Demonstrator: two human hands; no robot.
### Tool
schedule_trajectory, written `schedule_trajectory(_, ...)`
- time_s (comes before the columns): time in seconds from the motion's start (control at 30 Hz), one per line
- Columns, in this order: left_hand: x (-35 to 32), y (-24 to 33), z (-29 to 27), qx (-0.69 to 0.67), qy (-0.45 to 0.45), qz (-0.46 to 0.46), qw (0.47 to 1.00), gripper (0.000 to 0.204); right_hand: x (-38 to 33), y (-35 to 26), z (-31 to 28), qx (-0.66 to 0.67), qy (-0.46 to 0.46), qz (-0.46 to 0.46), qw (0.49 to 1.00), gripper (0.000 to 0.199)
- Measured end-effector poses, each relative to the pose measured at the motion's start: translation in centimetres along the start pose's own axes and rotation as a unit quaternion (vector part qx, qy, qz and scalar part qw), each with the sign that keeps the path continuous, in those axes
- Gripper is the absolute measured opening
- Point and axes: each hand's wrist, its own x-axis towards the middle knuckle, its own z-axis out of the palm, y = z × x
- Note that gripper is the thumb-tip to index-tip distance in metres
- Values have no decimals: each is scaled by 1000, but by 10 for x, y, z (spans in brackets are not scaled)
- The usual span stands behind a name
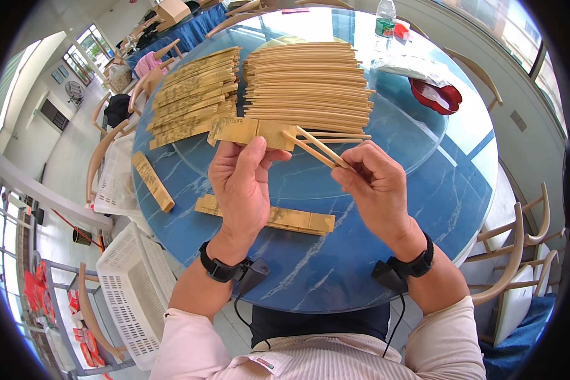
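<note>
My left hand (244, 180) is closed on a gold paper chopstick sleeve (237, 130), held level above the table. Between the thumb and fingers of my right hand (377, 183) is a pair of wooden chopsticks (322, 149); their tips meet the sleeve's right end. Whether the tips are inside it I cannot tell. Behind my hands lies a broad stack of chopsticks (307, 88), with a spread pile of gold sleeves (196, 95) to its left. More flat sleeves (301, 220) lie under my left wrist, partly hidden by it. One gold packet (152, 182) rests alone at the left.
The round blue marble-patterned table (386, 272) carries a turntable. At the far right stand a water bottle (385, 25), a red dish (436, 96) and a white plastic packet (418, 66). White baskets (130, 278) sit at the left; wooden chairs (513, 253) surround the table.
</note>
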Motion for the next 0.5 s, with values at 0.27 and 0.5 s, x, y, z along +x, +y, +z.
schedule_trajectory(0.27, 2, 1, -5, 5, -1, 10, 1000, 25, 0, -15, 0, 72, -11, 84, 994, 10)
schedule_trajectory(0.5, 2, 2, -1, 32, 18, 19, 999, 22, 4, -5, -3, -28, 41, -46, 998, 13)
